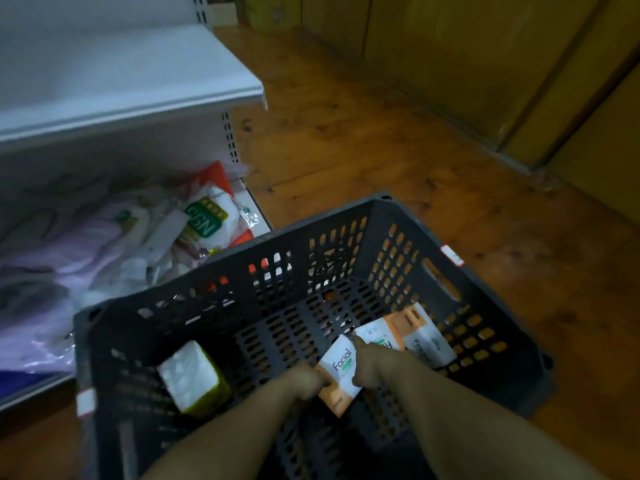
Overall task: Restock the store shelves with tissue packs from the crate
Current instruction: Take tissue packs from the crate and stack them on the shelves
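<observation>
Both hands were down inside the black perforated crate (263,271), which stood on the wooden floor (381,133) just beside the white shelving. The left hand (306,379) was curled round the left edge of an orange-and-white tissue pack marked "Facial" (341,370). The right hand (372,367) gripped the same pack along its right side, so the pack was held between them, low in the crate, near its floor. Two more orange-and-white packs (427,337) lay just behind the right hand, against the crate's right wall. A white pack with a yellow-green edge (194,377) lay apart, toward the crate's left side.

The upper shelf (138,81) showed a bare white board. The lower shelf (258,209) held a jumble of plastic-wrapped goods, among them a white pack with a green label (207,216). The rest was blurred, possibly more tissue packs.
</observation>
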A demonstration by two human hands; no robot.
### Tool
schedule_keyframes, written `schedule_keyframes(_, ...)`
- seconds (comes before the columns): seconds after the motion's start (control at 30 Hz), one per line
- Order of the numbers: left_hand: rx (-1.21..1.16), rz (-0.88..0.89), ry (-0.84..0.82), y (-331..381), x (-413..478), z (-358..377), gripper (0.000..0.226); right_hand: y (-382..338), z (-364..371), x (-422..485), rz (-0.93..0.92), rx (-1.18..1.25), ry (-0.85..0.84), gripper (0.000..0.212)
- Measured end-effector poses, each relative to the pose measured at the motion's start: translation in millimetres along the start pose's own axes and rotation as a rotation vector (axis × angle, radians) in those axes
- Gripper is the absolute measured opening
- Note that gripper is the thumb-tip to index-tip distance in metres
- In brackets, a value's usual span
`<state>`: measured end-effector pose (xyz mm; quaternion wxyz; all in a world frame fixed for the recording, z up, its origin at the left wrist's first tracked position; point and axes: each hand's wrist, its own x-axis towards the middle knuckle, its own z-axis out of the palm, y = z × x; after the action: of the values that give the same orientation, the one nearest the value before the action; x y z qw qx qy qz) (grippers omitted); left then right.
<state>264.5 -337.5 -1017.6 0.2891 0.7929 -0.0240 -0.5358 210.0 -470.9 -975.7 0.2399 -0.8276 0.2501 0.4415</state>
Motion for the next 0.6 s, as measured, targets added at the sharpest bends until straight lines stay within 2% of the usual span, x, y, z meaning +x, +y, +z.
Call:
schedule_keyframes(0.07, -0.116, 0.019, 0.011, -5, 7, 9, 0.042, 1, 0, 7, 0.003, 0.09, -0.017, 0.087)
schedule_keyframes(0.13, -0.232, 0.016, 0.041, -7, 8, 13, 0.045, -1, -3, 6, -0.022, 0.185, -0.014, 0.085)
schedule_keyframes(0.2, -0.346, 0.018, 0.141, -1, 2, 7, 0.049, -4, -8, 3, -0.068, 0.326, 0.012, 0.077)
schedule_keyframes(0.3, -0.369, 0.089, 0.331, 15, -25, -20, 0.067, -12, -14, -10, -0.179, 0.586, 0.208, 0.054)
schedule_keyframes(0.43, -0.321, 0.298, 0.53, 34, -87, -70, 0.081, -40, -37, -48, -0.408, 0.837, 0.404, 0.055)
schedule_keyframes(0.6, -0.444, 0.541, 0.704, 58, -174, -123, 0.044, -89, -74, -112, -0.648, 0.835, 0.603, 0.053)
